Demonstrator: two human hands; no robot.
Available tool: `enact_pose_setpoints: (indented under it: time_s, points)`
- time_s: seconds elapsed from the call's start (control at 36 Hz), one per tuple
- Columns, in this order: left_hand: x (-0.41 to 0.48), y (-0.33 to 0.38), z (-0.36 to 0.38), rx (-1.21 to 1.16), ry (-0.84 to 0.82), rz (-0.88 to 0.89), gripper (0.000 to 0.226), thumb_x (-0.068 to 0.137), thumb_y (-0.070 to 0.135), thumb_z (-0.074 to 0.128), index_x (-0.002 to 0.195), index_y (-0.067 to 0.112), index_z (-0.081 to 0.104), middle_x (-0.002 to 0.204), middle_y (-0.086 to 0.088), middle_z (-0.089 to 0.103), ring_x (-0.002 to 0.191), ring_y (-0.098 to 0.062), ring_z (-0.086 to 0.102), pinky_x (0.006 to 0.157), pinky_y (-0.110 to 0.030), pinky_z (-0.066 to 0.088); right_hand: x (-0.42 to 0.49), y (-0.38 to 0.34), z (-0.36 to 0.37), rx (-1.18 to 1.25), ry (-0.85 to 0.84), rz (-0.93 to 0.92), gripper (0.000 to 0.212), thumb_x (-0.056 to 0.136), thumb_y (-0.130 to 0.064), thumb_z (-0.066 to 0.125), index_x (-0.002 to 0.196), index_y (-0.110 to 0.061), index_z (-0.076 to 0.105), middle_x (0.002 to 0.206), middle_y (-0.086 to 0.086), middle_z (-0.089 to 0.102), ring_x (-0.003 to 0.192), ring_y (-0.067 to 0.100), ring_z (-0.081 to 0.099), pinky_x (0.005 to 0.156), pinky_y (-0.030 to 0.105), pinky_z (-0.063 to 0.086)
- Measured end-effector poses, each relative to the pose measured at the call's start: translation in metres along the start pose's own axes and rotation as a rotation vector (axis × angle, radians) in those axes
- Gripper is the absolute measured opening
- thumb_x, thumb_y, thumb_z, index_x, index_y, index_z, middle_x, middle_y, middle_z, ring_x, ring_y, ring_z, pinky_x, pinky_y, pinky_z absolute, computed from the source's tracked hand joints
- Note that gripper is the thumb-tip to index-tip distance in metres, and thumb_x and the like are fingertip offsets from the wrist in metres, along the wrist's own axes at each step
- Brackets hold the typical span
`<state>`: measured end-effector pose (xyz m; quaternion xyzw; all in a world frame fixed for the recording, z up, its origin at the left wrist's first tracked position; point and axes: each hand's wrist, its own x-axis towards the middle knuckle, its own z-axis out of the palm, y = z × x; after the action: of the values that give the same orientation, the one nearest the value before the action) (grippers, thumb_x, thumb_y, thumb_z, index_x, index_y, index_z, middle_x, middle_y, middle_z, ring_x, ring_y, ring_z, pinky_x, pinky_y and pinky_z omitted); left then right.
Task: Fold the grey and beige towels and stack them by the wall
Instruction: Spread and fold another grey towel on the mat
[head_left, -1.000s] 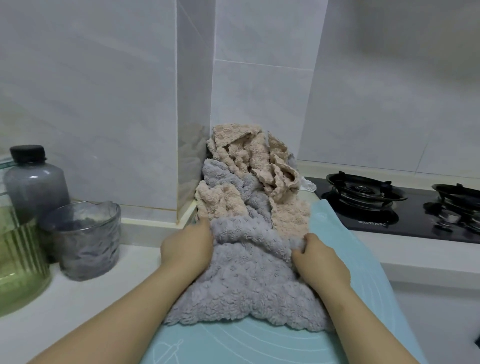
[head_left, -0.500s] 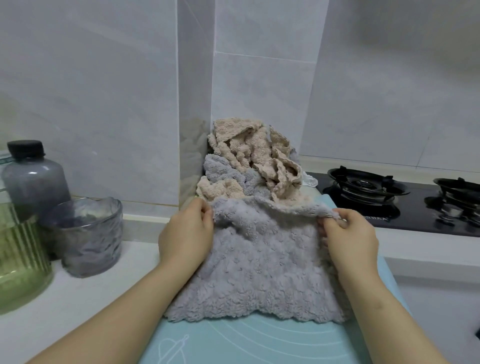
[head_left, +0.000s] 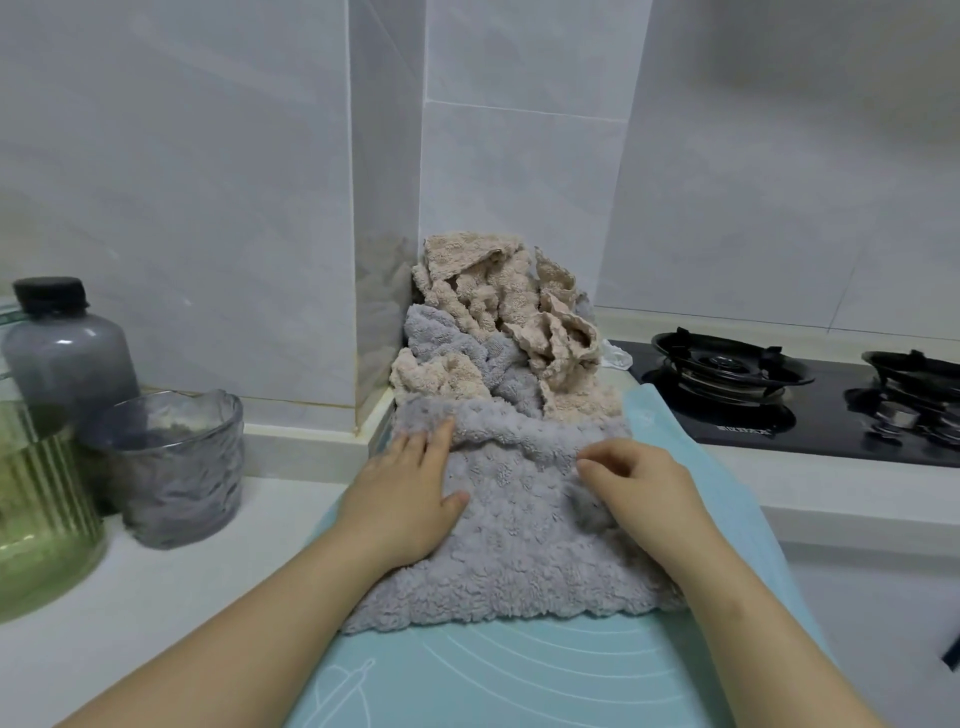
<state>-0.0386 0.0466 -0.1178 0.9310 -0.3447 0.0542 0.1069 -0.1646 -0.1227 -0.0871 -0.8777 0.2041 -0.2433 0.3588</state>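
Two hands on one grey towel (head_left: 519, 551): left hand (head_left: 410, 499) flat-fingered, right hand (head_left: 641, 493) curled, grip unclear.

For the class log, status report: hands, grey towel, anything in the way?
Left hand flat on grey towel. Right hand curled on it, grip unclear. Crumpled towel pile against the wall.

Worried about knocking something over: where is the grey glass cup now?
In the head view the grey glass cup stands on the counter at left, between the green jar and the left hand, in front of the dark-capped bottle.
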Motion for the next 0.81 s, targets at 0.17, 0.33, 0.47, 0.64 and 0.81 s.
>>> enact_pose_setpoints:
  time_s: [0.17, 0.33, 0.47, 0.64, 0.81]
  points:
    - [0.001, 0.0, -0.011, -0.322, 0.192, -0.019, 0.045, 0.089, 0.036, 0.055, 0.131, 0.023, 0.044, 0.13, -0.009, 0.043, 0.125, -0.024, 0.038, 0.103, -0.029, 0.033, -0.001, 0.0, -0.002, -0.06, -0.051, -0.078, 0.034, 0.088, -0.025, 0.059, 0.068, 0.002, 0.057, 0.058, 0.003, 0.05, 0.056, 0.014, 0.043, 0.055, 0.025, 0.034]
    - [-0.02, -0.001, -0.034, -0.481, -0.056, 0.15, 0.013, 0.084, 0.04, 0.062, 0.078, 0.029, 0.057, 0.07, 0.01, 0.055, 0.065, -0.005, 0.049, 0.065, -0.022, 0.039, -0.006, -0.004, -0.006, -0.175, -0.215, -0.112, 0.023, 0.089, -0.031, 0.058, 0.074, -0.015, 0.065, 0.071, 0.002, 0.067, 0.062, 0.014, 0.058, 0.06, 0.026, 0.045]
    - [-0.036, -0.001, -0.039, -0.368, -0.354, 0.153, 0.038, 0.076, 0.065, 0.058, 0.098, 0.034, 0.063, 0.098, 0.013, 0.065, 0.092, -0.006, 0.059, 0.087, -0.023, 0.046, -0.013, -0.005, -0.008, -0.258, -0.221, -0.186, 0.025, 0.09, -0.031, 0.056, 0.076, -0.013, 0.066, 0.068, -0.002, 0.061, 0.059, 0.007, 0.049, 0.057, 0.023, 0.039]
    - [-0.06, -0.009, -0.045, -0.239, -0.441, 0.245, 0.065, 0.079, 0.061, 0.058, 0.134, 0.032, 0.041, 0.127, 0.018, 0.042, 0.119, 0.001, 0.04, 0.104, -0.015, 0.029, -0.02, -0.003, -0.014, -0.299, -0.328, -0.154, 0.02, 0.092, -0.034, 0.053, 0.093, -0.02, 0.067, 0.088, -0.007, 0.065, 0.079, 0.009, 0.057, 0.072, 0.024, 0.045]
    - [-0.079, -0.017, -0.028, -0.28, -0.156, 0.329, 0.061, 0.077, 0.053, 0.066, 0.13, 0.031, 0.046, 0.126, 0.02, 0.046, 0.115, 0.009, 0.039, 0.091, 0.005, 0.022, -0.035, 0.004, -0.027, -0.525, -0.395, -0.068, 0.025, 0.092, -0.045, 0.048, 0.109, -0.033, 0.061, 0.107, -0.012, 0.062, 0.105, 0.013, 0.054, 0.095, 0.034, 0.04]
